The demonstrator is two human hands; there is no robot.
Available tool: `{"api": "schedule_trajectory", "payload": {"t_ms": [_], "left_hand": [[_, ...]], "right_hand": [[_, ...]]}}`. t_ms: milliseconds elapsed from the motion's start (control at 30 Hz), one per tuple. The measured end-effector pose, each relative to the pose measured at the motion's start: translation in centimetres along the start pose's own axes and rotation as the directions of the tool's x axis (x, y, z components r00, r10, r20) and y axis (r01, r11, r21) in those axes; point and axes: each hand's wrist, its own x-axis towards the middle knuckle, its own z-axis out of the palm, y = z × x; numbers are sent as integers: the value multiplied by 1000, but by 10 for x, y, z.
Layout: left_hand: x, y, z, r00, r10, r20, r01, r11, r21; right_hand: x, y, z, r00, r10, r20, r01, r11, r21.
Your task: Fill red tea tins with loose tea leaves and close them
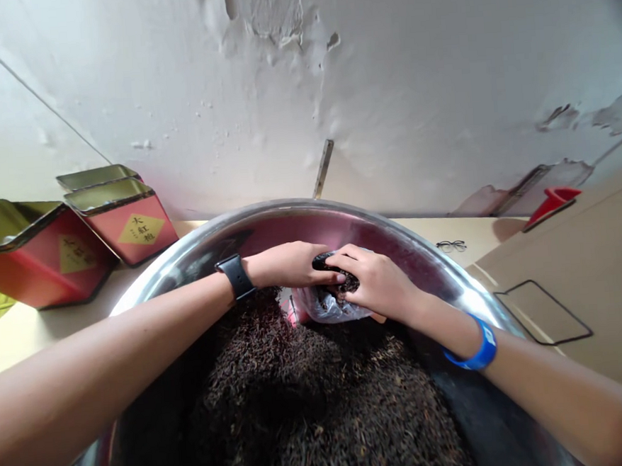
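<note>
A clear plastic bag [342, 309] with dark tea leaves in its mouth stands in a large metal basin [157, 276]. My left hand [289, 264], with a black watch at the wrist, grips the far left side of the bag's mouth, thumb stretched across it. On the right side, my right hand [378, 279] curls its fingers over the bag's mouth, touching the leaves there. A blue band circles that wrist. Part of a red-and-white container [297, 310] shows around the bag; the rest is hidden. Loose tea leaves [324, 417] are heaped in the basin nearer to me.
Several open red tins, among them a front tin [47, 262] and a labelled tin [137, 231], stand to the left. Right of the basin are eyeglasses [451, 246], a red scoop-like object [553, 205] and a black wire frame [554, 315]. A peeling wall [414, 112] rises behind.
</note>
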Motion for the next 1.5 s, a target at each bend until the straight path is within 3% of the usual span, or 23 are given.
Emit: {"api": "schedule_trajectory", "payload": {"t_ms": [233,433,800,1033,1300,1500], "left_hand": [[2,4,2,999,32,-15,-32,999,-5],[0,11,0,997,54,49,-41,972,-233],[3,3,8,997,26,-75,-30,998,-55],[0,9,-1,998,48,35,-40,978,-204],[4,6,14,995,-10,-101,2,997,-74],[3,8,11,997,-28,-72,18,990,-137]], "right_hand": [[-1,0,3,999,-35,7,35,999,0],[-1,0,3,999,-34,3,34,999,26],[1,1,8,998,-66,-5,66,997,33],[1,3,9,997,-83,-1,83,994,70],[0,3,8,994,-106,-22,107,992,69],[0,3,9,996,-85,-19,86,993,86]]}}
